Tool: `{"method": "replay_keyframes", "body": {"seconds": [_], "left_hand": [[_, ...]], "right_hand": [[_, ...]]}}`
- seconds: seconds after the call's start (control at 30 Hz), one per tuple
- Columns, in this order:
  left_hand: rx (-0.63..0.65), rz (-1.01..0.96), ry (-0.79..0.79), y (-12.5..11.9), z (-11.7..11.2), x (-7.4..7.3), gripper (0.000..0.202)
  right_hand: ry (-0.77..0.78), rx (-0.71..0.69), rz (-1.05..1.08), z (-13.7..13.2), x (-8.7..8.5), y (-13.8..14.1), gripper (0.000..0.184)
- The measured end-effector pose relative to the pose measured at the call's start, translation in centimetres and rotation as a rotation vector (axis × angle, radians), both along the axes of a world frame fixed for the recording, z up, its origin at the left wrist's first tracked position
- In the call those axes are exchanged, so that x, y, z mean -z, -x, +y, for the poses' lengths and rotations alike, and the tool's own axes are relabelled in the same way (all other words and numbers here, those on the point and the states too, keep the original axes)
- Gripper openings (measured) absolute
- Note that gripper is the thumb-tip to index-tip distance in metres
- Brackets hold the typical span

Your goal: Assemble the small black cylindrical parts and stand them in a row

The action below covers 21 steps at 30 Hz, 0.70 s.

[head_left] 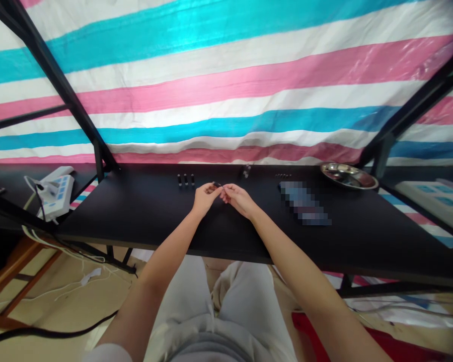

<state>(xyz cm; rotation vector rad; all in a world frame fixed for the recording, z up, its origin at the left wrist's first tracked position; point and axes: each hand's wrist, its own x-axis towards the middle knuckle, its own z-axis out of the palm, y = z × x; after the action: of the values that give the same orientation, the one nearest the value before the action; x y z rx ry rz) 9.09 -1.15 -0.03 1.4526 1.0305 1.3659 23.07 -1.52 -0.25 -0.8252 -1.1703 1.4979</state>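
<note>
- Both hands meet over the middle of the matte black tabletop (147, 216). The left hand (205, 197) and right hand (238, 199) are pinched fingertip to fingertip on one tiny dark piece (218, 185). It's thin and slightly shiny, but too small to tell what it's made of.
- The piece sits up off the table, held between the two hands and just in front of the far edge.
- Just left of the hands there are three little black cylinders (185, 180), standing upright in a neat row, smooth-looking.
- Behind the right hand is one small dark, glinty bit (246, 171), shape unclear.
- Further right is a short row of tiny dark specks (283, 176). Can't count them honestly.
- One round shallow metal dish (349, 176), shiny steel look, sits at the far right corner.
- There are two white plastic power strips: one on the left (56, 193) with a cable plugged in, one on the right (434, 198).
- The backdrop is a crinkly plastic tarp (226, 75) in pink, cyan and white stripes, with a black metal frame (60, 85) in front of it.
</note>
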Motion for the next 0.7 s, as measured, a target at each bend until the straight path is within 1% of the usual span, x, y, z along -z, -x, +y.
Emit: {"method": "replay_keyframes", "body": {"seconds": [0.23,0.33,0.4,0.47,0.53,0.63,0.7], "left_hand": [[0.013,0.149,0.000,0.0,0.3,0.2,0.030],[0.011,0.220,-0.002,0.1,0.9,0.1,0.030],[-0.014,0.297,-0.006,0.3,1.5,0.0,0.030],[-0.077,0.389,-0.002,0.7,2.3,-0.3,0.027],[-0.167,0.476,0.022,1.4,3.1,-0.6,0.022],[-0.323,0.643,0.056,2.5,4.0,-0.9,0.014],[-0.415,0.763,0.058,3.0,4.3,-0.8,0.012]], "right_hand": [[0.012,-0.005,-0.022,0.4,0.8,0.0,0.038],[0.030,0.030,-0.041,0.5,0.8,-0.1,0.039],[0.046,0.068,-0.063,0.6,0.8,-0.2,0.039],[0.062,0.113,-0.078,0.7,0.8,-0.3,0.038],[0.074,0.144,-0.080,0.9,0.8,-0.4,0.037],[0.084,0.156,-0.089,1.0,0.8,-0.4,0.035],[0.082,0.154,-0.103,0.9,0.7,-0.4,0.033]]}}
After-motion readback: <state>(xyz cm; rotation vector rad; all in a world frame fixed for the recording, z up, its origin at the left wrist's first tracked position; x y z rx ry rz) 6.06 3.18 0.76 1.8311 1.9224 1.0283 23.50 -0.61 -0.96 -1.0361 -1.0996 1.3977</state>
